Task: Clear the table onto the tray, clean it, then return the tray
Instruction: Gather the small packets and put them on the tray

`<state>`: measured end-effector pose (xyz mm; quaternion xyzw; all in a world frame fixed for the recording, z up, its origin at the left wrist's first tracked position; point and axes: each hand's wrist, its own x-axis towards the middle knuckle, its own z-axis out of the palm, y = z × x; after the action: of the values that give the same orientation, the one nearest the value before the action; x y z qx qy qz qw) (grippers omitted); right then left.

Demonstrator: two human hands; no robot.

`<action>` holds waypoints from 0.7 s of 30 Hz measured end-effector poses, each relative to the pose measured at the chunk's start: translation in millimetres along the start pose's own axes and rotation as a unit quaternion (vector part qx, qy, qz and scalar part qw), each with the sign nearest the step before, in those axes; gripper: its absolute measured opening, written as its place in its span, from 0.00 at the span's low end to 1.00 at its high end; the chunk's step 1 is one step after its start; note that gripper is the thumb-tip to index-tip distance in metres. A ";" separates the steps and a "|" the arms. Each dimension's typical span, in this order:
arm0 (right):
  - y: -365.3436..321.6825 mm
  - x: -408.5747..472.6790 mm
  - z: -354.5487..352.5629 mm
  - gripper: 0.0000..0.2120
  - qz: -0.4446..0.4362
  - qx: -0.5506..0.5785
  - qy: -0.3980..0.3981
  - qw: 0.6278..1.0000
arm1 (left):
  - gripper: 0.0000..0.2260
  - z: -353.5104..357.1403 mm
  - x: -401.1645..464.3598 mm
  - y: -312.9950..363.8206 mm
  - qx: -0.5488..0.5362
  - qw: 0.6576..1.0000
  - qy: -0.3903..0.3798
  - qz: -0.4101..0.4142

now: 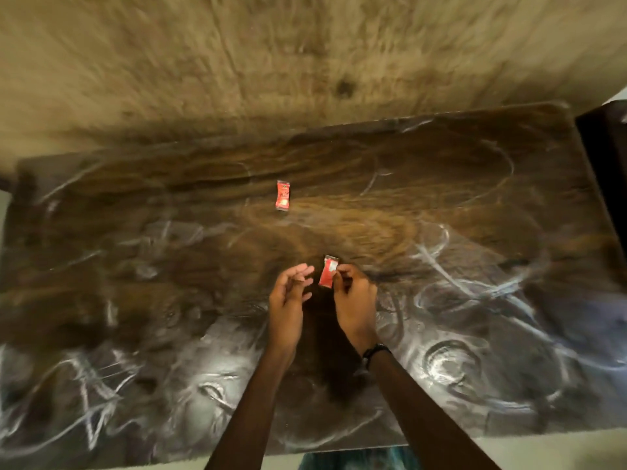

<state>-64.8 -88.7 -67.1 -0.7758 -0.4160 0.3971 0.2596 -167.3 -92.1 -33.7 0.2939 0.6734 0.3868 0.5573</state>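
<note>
Head view: both my hands over the dark wooden table (475,205).
Held packet: red sachet (328,271) pinched at its edge by my right hand (354,300), lifted above the tabletop.
Left hand (288,296): fingers loosely spread, holding nothing, just beside that sachet.
Second sachet (282,195): lying flat farther out, well apart from both hands.

We are seeing a dark, streaked wooden surface (441,205) lying broadly open on both sides of our hands. One small red sachet (282,195) is lying flat near the middle, well apart from everything else. A second red sachet (328,270) is being pinched by the right hand (354,300), filling the narrow gap beside the left hand (288,295). A dark piece of furniture (607,164) is closing off the far right edge.
</note>
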 end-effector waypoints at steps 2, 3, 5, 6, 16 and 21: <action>-6.0 5.7 8.9 0.08 0.023 0.005 0.033 0.999 | 0.09 -7.8 5.9 -2.0 -0.005 1.000 -0.001 -0.006; -7.9 8.2 12.2 0.09 0.030 0.007 0.041 0.999 | 0.09 -10.7 7.5 -3.1 -0.006 1.000 -0.001 -0.010; -10.3 13.2 19.3 0.11 0.042 -0.001 0.044 0.998 | 0.09 -16.7 11.2 -5.6 -0.013 1.000 0.001 -0.017; -10.9 15.4 21.9 0.12 0.048 -0.007 0.045 0.998 | 0.09 -19.1 13.2 -6.7 -0.016 1.000 0.002 -0.018; -33.0 18.1 22.9 0.09 0.010 0.128 -0.050 0.990 | 0.14 -20.7 32.9 5.4 -0.058 0.998 -0.009 -0.024; -55.3 32.5 35.2 0.11 -0.006 0.173 -0.153 0.973 | 0.13 -33.9 51.6 12.5 -0.097 0.995 0.005 -0.015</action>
<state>-107.4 -29.7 -58.9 -0.6465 -0.3804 0.5756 0.3256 -211.6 -49.4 -47.3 0.2260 0.6396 0.4433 0.5859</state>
